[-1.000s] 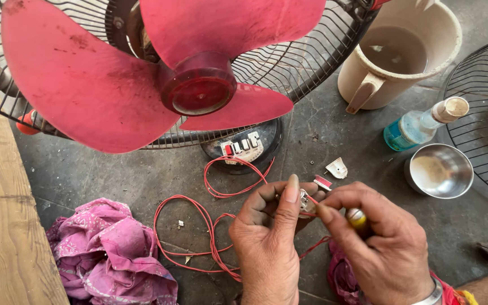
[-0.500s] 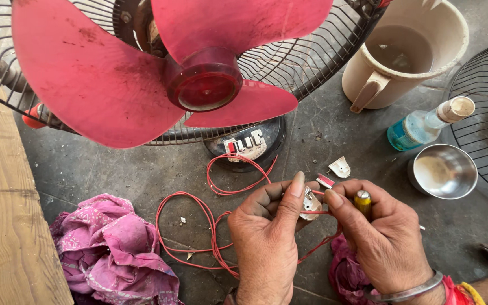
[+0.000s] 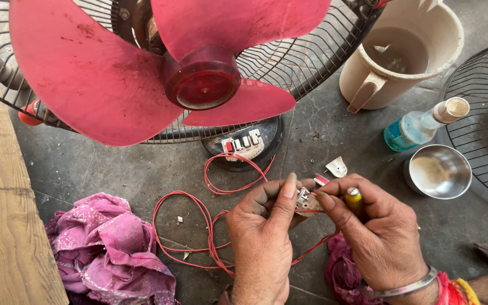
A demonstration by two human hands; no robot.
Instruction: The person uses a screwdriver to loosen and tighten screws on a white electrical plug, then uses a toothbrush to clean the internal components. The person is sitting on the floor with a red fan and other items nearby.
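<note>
Below the red three-bladed plastic fan (image 3: pixel 159 79) we find both hands working close together, and much of the work piece is hidden. We note that the small pale plug part (image 3: pixel 307 202) shows only as a sliver between the fingers; its shape and wiring cannot be made out. Only the yellow handle end of the screwdriver (image 3: pixel 354 199) is visible, the shaft being covered by the right hand (image 3: pixel 382 243). The fan itself is cut off by the top edge, and its black round base with a row of switches (image 3: pixel 244 144) is partly masked by the blades and wire guard.

The left hand (image 3: pixel 261 243) is closed narrowly on the plug part, thumb extended upward along it. The right hand is curled around the screwdriver, forefinger pressing toward the plug part, with a metal bangle at the wrist. The thin red wire (image 3: pixel 199 226) runs in loops on the grey floor from below the fan base to the hands.

Right of the fan stands a cream plastic jug with a handle (image 3: pixel 396 56), holding murky liquid. Below it lies a clear bottle with blue liquid (image 3: pixel 419 125) and a small steel bowl (image 3: pixel 437 172) with a pale residue. Lower left of the fan lies a crumpled pink cloth (image 3: pixel 108 248).
</note>
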